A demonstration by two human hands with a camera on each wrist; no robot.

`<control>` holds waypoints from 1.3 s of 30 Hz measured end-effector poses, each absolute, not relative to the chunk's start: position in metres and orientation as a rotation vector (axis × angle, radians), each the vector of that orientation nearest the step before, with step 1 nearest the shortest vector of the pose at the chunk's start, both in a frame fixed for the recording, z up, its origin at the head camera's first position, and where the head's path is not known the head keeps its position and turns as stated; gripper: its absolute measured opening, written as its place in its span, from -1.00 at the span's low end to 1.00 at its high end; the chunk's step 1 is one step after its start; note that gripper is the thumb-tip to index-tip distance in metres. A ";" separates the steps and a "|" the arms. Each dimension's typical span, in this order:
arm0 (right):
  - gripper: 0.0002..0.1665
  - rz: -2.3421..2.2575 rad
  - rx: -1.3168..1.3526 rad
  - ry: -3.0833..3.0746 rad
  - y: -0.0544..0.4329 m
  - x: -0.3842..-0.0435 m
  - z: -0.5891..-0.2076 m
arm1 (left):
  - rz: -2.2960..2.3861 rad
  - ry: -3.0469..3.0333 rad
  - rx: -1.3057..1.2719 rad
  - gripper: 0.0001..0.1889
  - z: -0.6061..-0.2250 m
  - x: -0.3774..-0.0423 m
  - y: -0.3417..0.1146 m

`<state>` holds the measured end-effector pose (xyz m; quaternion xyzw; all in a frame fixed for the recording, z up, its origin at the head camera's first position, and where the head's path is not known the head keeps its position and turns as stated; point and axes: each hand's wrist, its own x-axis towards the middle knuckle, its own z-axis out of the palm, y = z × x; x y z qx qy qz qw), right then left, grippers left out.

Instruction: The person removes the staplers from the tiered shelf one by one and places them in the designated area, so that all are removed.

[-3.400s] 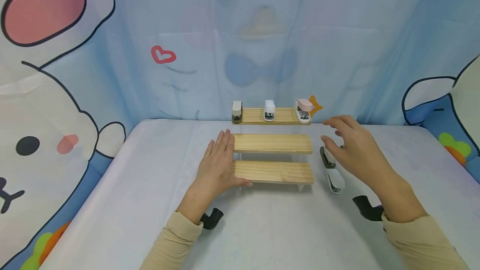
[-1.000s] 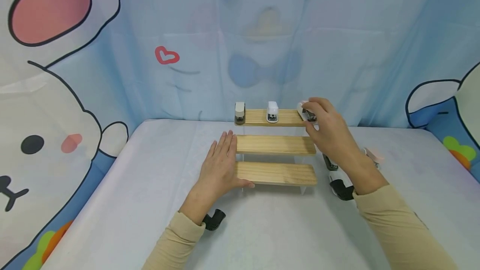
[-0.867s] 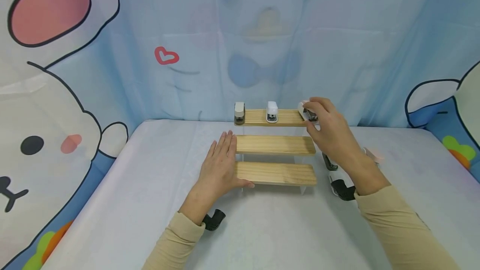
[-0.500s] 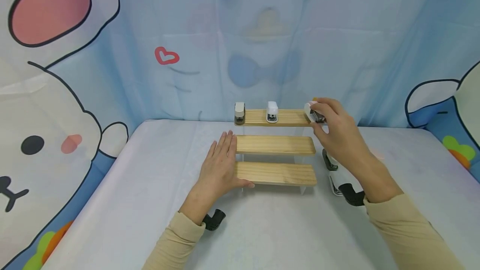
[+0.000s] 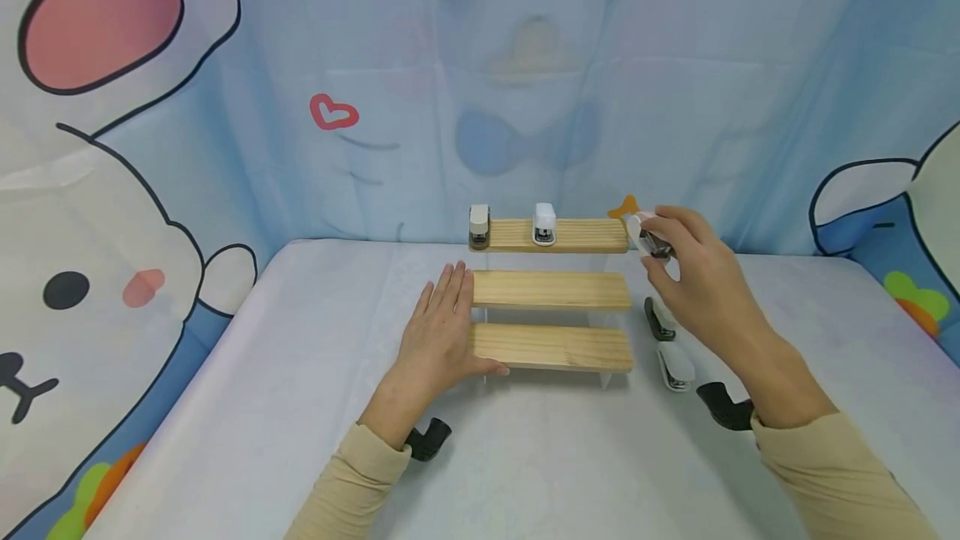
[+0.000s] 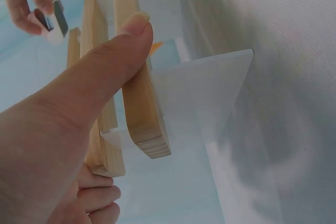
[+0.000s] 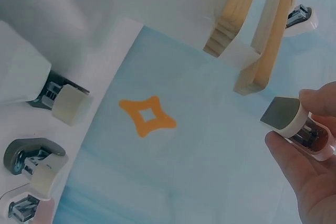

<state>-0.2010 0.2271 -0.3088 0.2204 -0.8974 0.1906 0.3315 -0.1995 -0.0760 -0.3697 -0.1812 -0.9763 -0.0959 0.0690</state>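
Observation:
A small pink-and-white stapler (image 5: 640, 232) is pinched between the thumb and fingers of my right hand (image 5: 708, 282), just off the right end of the rack's top plank (image 5: 588, 235). The right wrist view shows the same stapler (image 7: 286, 119) clear of the wood. My left hand (image 5: 438, 336) lies against the left end of the three-tier wooden rack, fingers straight. Its thumb (image 6: 113, 61) rests over the front edge of the lowest plank (image 5: 555, 348). On the top plank stand a grey-and-cream stapler (image 5: 479, 226) at the left and a white stapler (image 5: 544, 225) near the middle.
Right of the rack, a dark-grey-and-cream stapler (image 5: 658, 319) and a white stapler (image 5: 677, 367) lie on the white tabletop (image 5: 570, 457). A partly cut-off pink-and-white stapler (image 7: 26, 208) appears in the right wrist view. A printed curtain (image 5: 390, 190) hangs behind.
My right hand, earlier beside the rack with nothing in it, took hold of the pink-and-white stapler on the top plank and moved it rightward off the plank's end. My left hand stays put.

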 end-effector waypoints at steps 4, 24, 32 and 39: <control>-0.41 0.513 0.567 -2.346 0.232 -0.198 -0.311 | -0.288 -2.946 -0.539 0.48 -0.369 -0.200 -0.076; -0.34 0.498 0.500 -2.374 0.255 -0.181 -0.328 | -0.284 -2.949 -0.541 0.48 -0.369 -0.200 -0.075; -0.33 0.481 0.437 -2.414 0.259 -0.175 -0.333 | -0.293 -2.955 -0.537 0.48 -0.369 -0.200 -0.075; -0.34 0.479 0.400 -2.424 0.264 -0.167 -0.340 | -0.290 -2.952 -0.541 0.48 -0.369 -0.199 -0.075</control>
